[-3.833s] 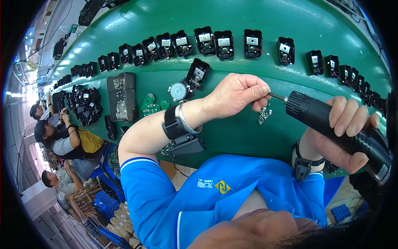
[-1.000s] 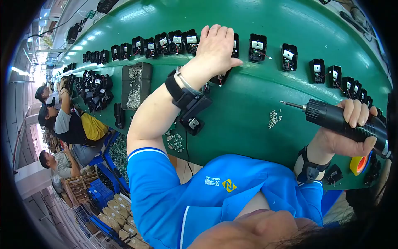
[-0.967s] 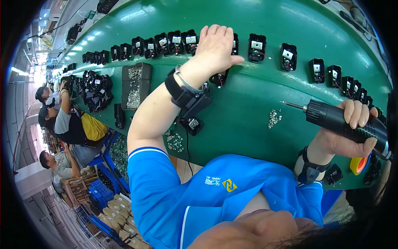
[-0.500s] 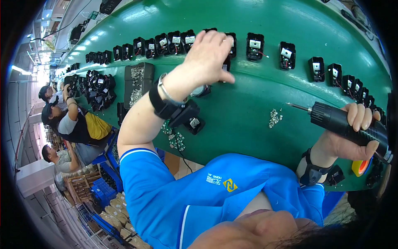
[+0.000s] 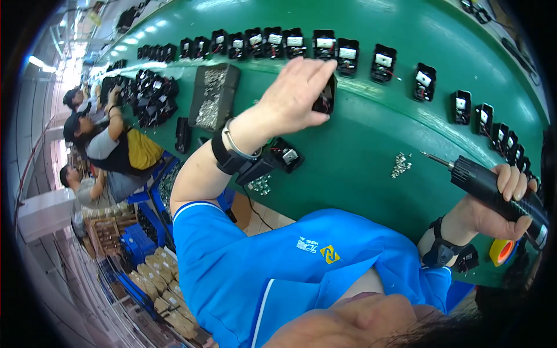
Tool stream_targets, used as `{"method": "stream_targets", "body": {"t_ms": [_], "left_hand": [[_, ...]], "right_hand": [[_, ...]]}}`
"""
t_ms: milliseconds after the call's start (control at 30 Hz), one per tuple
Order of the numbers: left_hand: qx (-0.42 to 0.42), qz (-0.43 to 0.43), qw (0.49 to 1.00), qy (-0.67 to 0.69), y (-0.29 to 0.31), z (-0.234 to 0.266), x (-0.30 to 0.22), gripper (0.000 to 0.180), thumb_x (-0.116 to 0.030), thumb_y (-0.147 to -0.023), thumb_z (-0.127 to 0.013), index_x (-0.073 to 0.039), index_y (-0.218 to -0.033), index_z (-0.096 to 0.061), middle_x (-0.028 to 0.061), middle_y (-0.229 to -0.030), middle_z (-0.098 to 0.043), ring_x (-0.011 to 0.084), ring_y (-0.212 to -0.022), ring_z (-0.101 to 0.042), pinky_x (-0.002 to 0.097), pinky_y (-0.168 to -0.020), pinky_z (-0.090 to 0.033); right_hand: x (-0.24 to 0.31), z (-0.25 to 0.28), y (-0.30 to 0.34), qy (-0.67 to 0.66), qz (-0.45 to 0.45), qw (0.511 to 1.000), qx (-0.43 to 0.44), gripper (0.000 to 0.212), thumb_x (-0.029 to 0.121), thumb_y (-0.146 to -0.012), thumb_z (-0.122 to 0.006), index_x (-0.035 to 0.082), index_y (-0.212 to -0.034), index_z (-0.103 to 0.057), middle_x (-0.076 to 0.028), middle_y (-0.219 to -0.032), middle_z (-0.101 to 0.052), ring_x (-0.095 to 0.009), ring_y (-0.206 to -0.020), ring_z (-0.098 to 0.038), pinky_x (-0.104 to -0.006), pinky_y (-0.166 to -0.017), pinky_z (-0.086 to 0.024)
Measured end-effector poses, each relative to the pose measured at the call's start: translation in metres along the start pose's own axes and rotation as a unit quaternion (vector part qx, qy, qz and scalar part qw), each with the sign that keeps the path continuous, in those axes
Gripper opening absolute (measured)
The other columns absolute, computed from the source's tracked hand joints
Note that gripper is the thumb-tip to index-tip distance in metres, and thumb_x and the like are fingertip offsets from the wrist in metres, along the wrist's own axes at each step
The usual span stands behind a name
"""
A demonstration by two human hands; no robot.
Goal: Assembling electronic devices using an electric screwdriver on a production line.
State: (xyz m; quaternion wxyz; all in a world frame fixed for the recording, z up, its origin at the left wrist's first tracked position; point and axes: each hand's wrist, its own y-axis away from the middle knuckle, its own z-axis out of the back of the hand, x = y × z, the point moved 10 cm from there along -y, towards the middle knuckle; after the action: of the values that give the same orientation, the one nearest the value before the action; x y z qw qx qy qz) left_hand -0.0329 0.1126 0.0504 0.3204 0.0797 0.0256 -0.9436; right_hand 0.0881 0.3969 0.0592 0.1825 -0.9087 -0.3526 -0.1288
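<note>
My left hand [image 5: 296, 95] reaches over the green bench with thumb and fingers around a black plastic housing [image 5: 328, 97], partly hidden by the palm. Just beyond it runs a long curved row of similar open black housings [image 5: 383, 62], many with a pale plate and thin wires inside. At the right, my right hand [image 5: 502, 203] is wrapped around a black electric screwdriver [image 5: 477, 178]. Its bit points left, apart from any housing, near a small pile of silver screws [image 5: 400, 166]. Another open housing [image 5: 285, 155] lies beside my left wrist.
A dark bin [image 5: 231, 87] of small metal parts stands left of my forearm, with a heap of black parts [image 5: 154, 95] beyond. Small green-and-silver pieces [image 5: 259, 185] lie near the front edge. A yellow tape roll [image 5: 502, 252] sits at right. Co-workers [image 5: 96, 136] are along the bench at left.
The view has shifted, so the bench appears further right. Against the row, my left hand and the housing have come slightly left and nearer to me. My right hand keeps hold of the screwdriver.
</note>
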Motion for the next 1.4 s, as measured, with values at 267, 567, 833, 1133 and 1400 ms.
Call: {"method": "stream_targets", "body": {"t_ms": [267,567,833,1133,1400], "left_hand": [[-0.022,0.089,0.992,-0.084,0.051,0.032,0.08,0.066,-0.012,-0.048,-0.068,-0.002,-0.106,-0.038,0.0159,-0.103,-0.041,0.0295,-0.097,-0.039,0.0349,-0.084,-0.033],[-0.045,0.083,0.995,0.039,0.035,0.047,0.074,0.077,-0.02,-0.047,-0.072,-0.002,-0.112,-0.034,0.0158,-0.113,-0.036,0.0297,-0.106,-0.032,0.0334,-0.088,-0.03],[-0.019,-0.041,0.982,-0.181,-0.064,-0.024,0.044,0.075,-0.028,-0.051,-0.069,0.0,-0.11,-0.033,0.0149,-0.109,-0.038,0.0282,-0.106,-0.033,0.0388,-0.092,-0.022],[-0.079,-0.023,0.994,-0.076,-0.041,0.023,0.003,0.069,-0.021,-0.047,-0.069,-0.002,-0.105,-0.037,0.0136,-0.1,-0.043,0.0286,-0.099,-0.038,0.0425,-0.09,-0.024],[-0.047,-0.013,0.998,-0.033,0.017,0.009,-0.025,0.073,-0.021,-0.041,-0.071,-0.003,-0.104,-0.037,0.0121,-0.097,-0.043,0.0286,-0.098,-0.038,0.0445,-0.091,-0.02]], "right_hand": [[-0.001,-0.001,0.001,-0.017,-0.004,1.0,0.021,0.041,0.021,-0.051,-0.06,0.002,-0.083,-0.042,-0.002,-0.061,-0.039,-0.011,-0.052,-0.037,-0.0212,-0.053,-0.03],[-0.004,-0.014,0.002,-0.007,0.018,0.999,0.045,0.045,0.024,-0.057,-0.061,0.0,-0.089,-0.04,-0.004,-0.064,-0.041,-0.011,-0.052,-0.038,-0.0218,-0.05,-0.031],[0.005,-0.02,0.008,0.007,0.027,0.999,0.039,0.045,0.024,-0.059,-0.06,-0.001,-0.092,-0.04,-0.004,-0.064,-0.04,-0.011,-0.053,-0.037,-0.0217,-0.05,-0.03],[0.014,-0.006,0.007,-0.002,0.04,0.999,0.026,0.048,0.024,-0.059,-0.06,-0.002,-0.093,-0.041,-0.004,-0.064,-0.04,-0.011,-0.053,-0.037,-0.0222,-0.05,-0.029],[0.005,-0.013,0.006,0.004,0.022,0.999,0.04,0.045,0.027,-0.06,-0.059,0.001,-0.093,-0.041,-0.004,-0.065,-0.041,-0.011,-0.054,-0.038,-0.0224,-0.051,-0.031]]}}
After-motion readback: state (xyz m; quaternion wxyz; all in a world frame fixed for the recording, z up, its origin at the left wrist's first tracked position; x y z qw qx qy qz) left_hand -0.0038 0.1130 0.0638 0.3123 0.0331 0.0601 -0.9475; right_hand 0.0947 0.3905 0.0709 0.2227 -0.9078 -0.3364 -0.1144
